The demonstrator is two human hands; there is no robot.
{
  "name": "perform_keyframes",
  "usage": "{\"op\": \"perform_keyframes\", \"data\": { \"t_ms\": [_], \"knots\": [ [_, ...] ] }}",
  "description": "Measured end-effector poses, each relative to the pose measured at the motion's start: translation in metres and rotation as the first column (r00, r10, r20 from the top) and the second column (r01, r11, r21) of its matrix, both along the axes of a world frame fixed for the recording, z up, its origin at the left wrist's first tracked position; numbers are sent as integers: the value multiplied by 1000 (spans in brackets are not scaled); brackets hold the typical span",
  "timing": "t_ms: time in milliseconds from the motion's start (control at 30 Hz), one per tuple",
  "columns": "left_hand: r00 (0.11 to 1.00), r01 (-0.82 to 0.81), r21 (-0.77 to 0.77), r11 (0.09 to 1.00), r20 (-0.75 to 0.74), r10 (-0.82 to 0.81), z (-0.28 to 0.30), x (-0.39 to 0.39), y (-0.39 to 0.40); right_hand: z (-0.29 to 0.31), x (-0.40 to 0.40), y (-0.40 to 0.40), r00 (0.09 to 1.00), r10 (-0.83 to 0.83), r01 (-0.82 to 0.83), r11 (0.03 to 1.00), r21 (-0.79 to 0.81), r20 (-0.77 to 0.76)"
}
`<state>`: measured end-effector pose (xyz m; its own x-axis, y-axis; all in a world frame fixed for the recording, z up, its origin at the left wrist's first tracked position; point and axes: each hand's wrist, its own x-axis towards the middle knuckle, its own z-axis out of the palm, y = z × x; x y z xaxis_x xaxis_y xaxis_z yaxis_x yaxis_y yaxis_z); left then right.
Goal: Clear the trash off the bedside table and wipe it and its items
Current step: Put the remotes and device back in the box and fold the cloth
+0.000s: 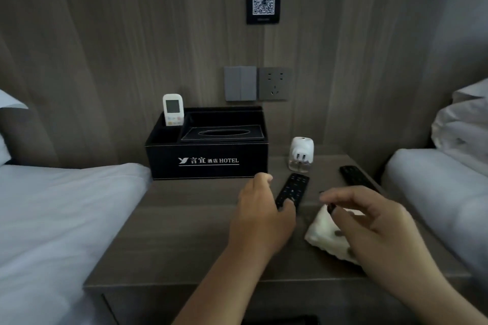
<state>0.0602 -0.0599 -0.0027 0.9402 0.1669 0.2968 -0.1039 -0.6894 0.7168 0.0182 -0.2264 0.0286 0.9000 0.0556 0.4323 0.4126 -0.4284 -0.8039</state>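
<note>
The brown bedside table (171,232) stands between two beds. A black remote (293,188) lies near its middle; my left hand (260,215) rests at the remote's near end, with fingers touching it. A white folded cloth (326,235) lies on the table at the right. My right hand (375,229) hovers over it with fingers spread, and something small and dark shows at its fingertips. A second black remote (355,177) lies further right, partly hidden by that hand. A white plug-in device (301,153) stands behind the remotes.
A black hotel tissue box (208,158) sits at the back left, with a white remote (173,109) standing in its slot. Wall switches (240,83) and a socket (274,83) are above it. White beds (52,206) flank both sides.
</note>
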Motion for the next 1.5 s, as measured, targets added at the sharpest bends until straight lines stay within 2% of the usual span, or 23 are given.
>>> {"op": "perform_keyframes", "data": {
  "t_ms": [100,233,333,400,533,600,667,733,800,900,967,1033,1133,1233,1300,1400,1500],
  "knots": [
    [991,-23,102,995,-132,36,-7,1,-10,0,1,-17,990,-56,67,994,-84,131],
    [993,-42,236,971,-98,67,-8,3,-16,-4,15,-41,981,-163,156,985,66,106],
    [998,-59,168,984,-4,60,-10,-1,-21,-10,21,-49,978,-181,176,983,59,106],
    [993,-61,118,991,112,47,-11,-8,-25,-11,23,-52,977,-177,171,984,60,122],
    [933,46,134,990,348,-90,-7,-32,-37,-11,27,-49,995,-102,103,964,247,-15],
    [888,68,186,980,437,-145,-7,-42,-46,-10,28,-46,989,-14,72,918,390,-150],
    [856,88,220,972,482,-187,-10,-48,-57,-9,30,-44,953,145,34,821,569,-266],
    [837,121,228,966,499,-223,-12,-51,-67,-5,30,-45,927,255,28,686,727,-276],
    [834,182,182,966,493,-250,-9,-51,-76,-2,32,-51,939,244,42,618,785,-242],
    [857,334,64,940,395,-332,5,-44,-87,1,39,-68,965,142,103,565,819,-219],
    [852,383,21,924,377,-362,16,-31,-93,2,45,-83,969,14,201,546,813,-248],
    [876,363,7,932,338,-344,29,-5,-99,0,50,-98,953,-119,297,558,775,-280],
    [960,254,-1,967,117,-253,41,43,-113,-4,56,-110,937,-163,347,547,762,-310],
    [992,98,97,990,-88,-90,40,86,-137,-6,58,-114,933,-122,345,567,748,-338],
    [967,59,234,970,-253,3,39,100,-155,-8,59,-116,934,-103,333,594,732,-341],
    [913,66,396,916,-394,105,39,112,-175,-11,60,-116,936,-74,311,632,710,-344],
    [881,128,396,909,-467,79,38,119,-181,-13,61,-114,936,-40,290,648,704,-350]
  ]
}}
